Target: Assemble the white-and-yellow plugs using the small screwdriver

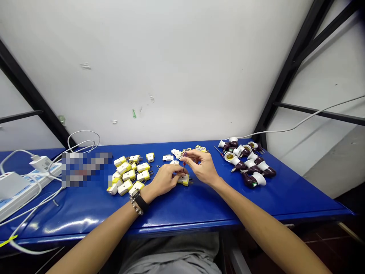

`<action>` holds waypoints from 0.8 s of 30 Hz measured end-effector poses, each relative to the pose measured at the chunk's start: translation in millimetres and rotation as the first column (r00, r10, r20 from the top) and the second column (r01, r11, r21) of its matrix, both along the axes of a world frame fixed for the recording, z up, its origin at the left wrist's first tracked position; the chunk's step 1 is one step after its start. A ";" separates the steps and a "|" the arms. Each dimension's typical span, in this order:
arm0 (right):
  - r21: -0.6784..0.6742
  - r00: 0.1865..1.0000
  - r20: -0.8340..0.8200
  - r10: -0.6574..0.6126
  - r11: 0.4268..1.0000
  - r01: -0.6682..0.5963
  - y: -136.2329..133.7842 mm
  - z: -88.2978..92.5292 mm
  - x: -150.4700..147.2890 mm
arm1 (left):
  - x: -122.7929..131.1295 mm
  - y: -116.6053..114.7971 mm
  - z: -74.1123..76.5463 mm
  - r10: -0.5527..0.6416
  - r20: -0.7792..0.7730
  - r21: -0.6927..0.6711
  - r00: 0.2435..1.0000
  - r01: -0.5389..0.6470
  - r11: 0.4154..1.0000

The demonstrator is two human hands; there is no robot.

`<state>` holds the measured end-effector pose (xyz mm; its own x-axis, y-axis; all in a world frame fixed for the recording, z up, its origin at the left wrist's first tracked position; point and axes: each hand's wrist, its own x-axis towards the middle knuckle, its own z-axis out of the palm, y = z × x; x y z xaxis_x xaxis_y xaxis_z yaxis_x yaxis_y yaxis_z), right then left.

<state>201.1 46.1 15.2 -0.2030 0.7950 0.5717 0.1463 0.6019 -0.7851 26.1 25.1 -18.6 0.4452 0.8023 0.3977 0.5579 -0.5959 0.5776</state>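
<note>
A small screwdriver (184, 164) stands upright in my right hand (202, 166), its dark red handle pinched between thumb and fingers. Its shaft points down at a white and yellow electrical plug (184, 180) on the table, whose metal prongs point right. My left hand (167, 179), with a watch and a beaded bracelet on the wrist, is closed at the plug's left end and steadies it. The left fingertips are close to the shaft; they partly hide the plug's top. Loose white plug covers (167, 158) and open yellow plug halves (200, 148) lie just behind my hands.
Several white and yellow plugs (129, 174) are grouped at left. Dark lamp holders with white rims (251, 166) cluster at right, beside another thin screwdriver (219, 151). A power strip (34, 187) with white cables lies at far left on the blue table (199, 213). A wall stands behind.
</note>
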 end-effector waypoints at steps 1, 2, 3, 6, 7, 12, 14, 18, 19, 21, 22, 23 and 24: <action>0.001 1.000 0.002 0.002 1.000 -0.002 -0.5 0.2 -0.2 | -0.2 0.3 -0.4 0.000 0.001 -0.004 1.000 0.000 1.000; 0.006 1.000 0.010 -0.002 1.000 0.002 -1.2 0.6 -0.5 | -0.4 0.6 -1.0 -0.001 0.002 -0.009 1.000 0.001 1.000; 0.013 1.000 0.022 -0.012 1.000 0.012 -2.1 1.1 -0.9 | -0.5 0.9 -1.7 -0.002 0.004 -0.014 1.000 0.002 1.000; 0.041 0.998 0.048 -0.050 0.998 0.048 -5.2 2.5 -2.6 | -0.7 1.3 -3.6 -0.005 0.004 -0.022 1.000 0.006 1.000; 0.043 0.997 0.049 -0.057 0.998 0.055 -6.0 2.9 -3.0 | -0.8 1.1 -3.6 -0.006 -0.001 -0.022 1.000 0.006 1.000; -0.003 0.999 -0.030 -0.031 1.000 0.031 -1.4 6.4 3.8 | -4.7 -4.1 3.6 -0.005 -0.115 0.015 0.993 0.007 1.000; -0.013 0.989 -0.136 -0.059 0.998 0.058 4.7 8.7 11.4 | -7.8 -7.3 7.7 -0.018 -0.191 0.025 0.981 0.023 0.999; 0.108 0.954 -0.079 -0.290 0.949 0.297 18.1 9.8 27.6 | -14.0 -12.2 14.5 0.000 -0.348 0.037 0.938 0.014 0.999; 0.140 0.943 0.005 -0.333 0.934 0.329 20.6 8.8 30.3 | -16.7 -13.2 16.5 0.019 -0.372 0.064 0.928 0.006 0.998; 0.180 0.898 0.212 -0.385 0.919 0.351 24.3 5.5 33.7 | -26.3 -15.9 21.8 0.085 -0.383 0.146 0.920 -0.030 0.989; 0.182 0.860 0.328 -0.391 0.920 0.348 25.7 3.4 34.6 | -34.1 -17.7 24.9 0.133 -0.371 0.192 0.919 -0.064 0.979; 0.174 0.810 0.443 -0.385 0.923 0.343 26.9 0.9 35.1 | -44.1 -19.7 28.0 0.206 -0.343 0.233 0.916 -0.129 0.964; 0.156 0.749 0.552 -0.367 0.927 0.340 28.1 -1.6 35.5 | -55.9 -21.9 30.9 0.289 -0.307 0.265 0.907 -0.210 0.941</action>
<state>236.6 74.2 13.6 -0.2071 0.8523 0.4802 0.7607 0.4490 -0.4688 -29.8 3.2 12.3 0.3806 0.8137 0.4394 0.8420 -0.5014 0.1993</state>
